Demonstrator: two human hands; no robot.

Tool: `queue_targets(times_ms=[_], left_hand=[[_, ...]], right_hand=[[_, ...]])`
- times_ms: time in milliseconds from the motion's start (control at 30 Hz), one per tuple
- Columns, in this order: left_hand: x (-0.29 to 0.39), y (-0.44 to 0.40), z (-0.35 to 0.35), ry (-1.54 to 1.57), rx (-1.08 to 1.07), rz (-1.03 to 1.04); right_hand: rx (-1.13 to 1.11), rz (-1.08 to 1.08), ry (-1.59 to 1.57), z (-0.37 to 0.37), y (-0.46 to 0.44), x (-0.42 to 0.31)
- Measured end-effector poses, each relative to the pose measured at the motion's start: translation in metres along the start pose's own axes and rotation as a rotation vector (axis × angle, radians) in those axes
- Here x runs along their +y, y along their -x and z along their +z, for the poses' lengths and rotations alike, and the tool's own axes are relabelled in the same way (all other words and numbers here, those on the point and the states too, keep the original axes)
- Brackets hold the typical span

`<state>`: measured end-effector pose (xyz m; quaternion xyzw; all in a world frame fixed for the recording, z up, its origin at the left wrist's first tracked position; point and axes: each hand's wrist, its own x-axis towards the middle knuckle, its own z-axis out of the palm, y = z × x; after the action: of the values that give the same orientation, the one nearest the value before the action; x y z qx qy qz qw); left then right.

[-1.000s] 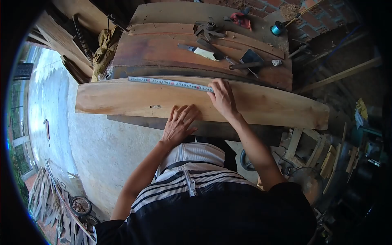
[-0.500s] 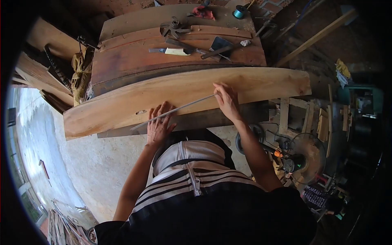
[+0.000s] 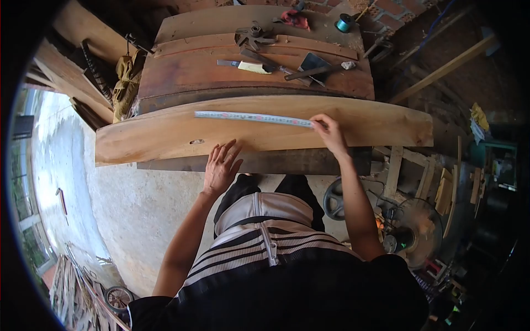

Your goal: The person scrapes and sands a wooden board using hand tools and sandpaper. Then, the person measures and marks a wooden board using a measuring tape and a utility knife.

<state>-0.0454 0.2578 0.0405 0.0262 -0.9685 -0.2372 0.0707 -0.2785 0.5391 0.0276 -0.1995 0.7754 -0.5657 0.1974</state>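
Note:
A long, curved wooden board (image 3: 386, 124) lies across the front of the workbench. My right hand (image 3: 329, 134) pinches one end of a pale strip ruler (image 3: 251, 117) with printed markings, which stretches leftward over the board. The ruler's far end reaches above the small dark knot hole (image 3: 196, 142) in the wood. My left hand (image 3: 222, 165) has its fingers spread, the tips at the board's near edge, and it holds nothing. Beneath the board, a darker plank (image 3: 287, 161) shows along the near side.
On the bench (image 3: 182, 66) beyond the board lie a white-handled tool (image 3: 254, 67), a hammer-like tool (image 3: 314, 72), a metal bladed piece (image 3: 254, 36), a red cloth (image 3: 296, 20) and a teal spool (image 3: 343, 23). A round fan-like machine (image 3: 419, 231) stands on the right.
My right hand has moved right and slightly down, and the ruler has swung from a slant to nearly level, its markings now showing. My left hand has come off the ruler's lower end.

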Motion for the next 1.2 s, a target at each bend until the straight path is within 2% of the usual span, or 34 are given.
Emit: queue_targets(times_ms=[33, 100, 167, 267, 333, 433, 567, 733, 1200], left_hand=[[0.007, -0.001, 0.002, 0.0, 0.003, -0.025], [0.025, -0.008, 0.008, 0.008, 0.033, -0.079], [0.047, -0.021, 0.012, -0.029, 0.052, -0.138], [0.085, -0.053, 0.028, -0.091, 0.033, -0.164], [0.105, -0.076, 0.05, -0.123, -0.012, -0.15], [0.133, -0.103, 0.081, -0.148, -0.027, -0.115], [0.156, -0.121, 0.113, -0.143, -0.08, -0.164], [0.177, -0.129, 0.124, -0.193, -0.067, -0.209], [0.159, -0.149, 0.13, -0.26, 0.056, -0.265]], right_hand=[[0.011, 0.057, -0.091, -0.02, 0.002, 0.007], [0.001, 0.199, -0.054, -0.072, 0.01, 0.017], [0.081, 0.293, -0.181, -0.115, 0.018, 0.02], [0.271, 0.33, -0.373, -0.174, 0.021, 0.056], [0.311, 0.391, -0.393, -0.204, 0.02, 0.076], [0.401, 0.386, -0.439, -0.22, 0.016, 0.083], [0.381, 0.409, -0.584, -0.233, 0.013, 0.096], [0.376, 0.392, -0.537, -0.239, 0.007, 0.098], [0.402, 0.444, -0.446, -0.234, 0.0, 0.096]])
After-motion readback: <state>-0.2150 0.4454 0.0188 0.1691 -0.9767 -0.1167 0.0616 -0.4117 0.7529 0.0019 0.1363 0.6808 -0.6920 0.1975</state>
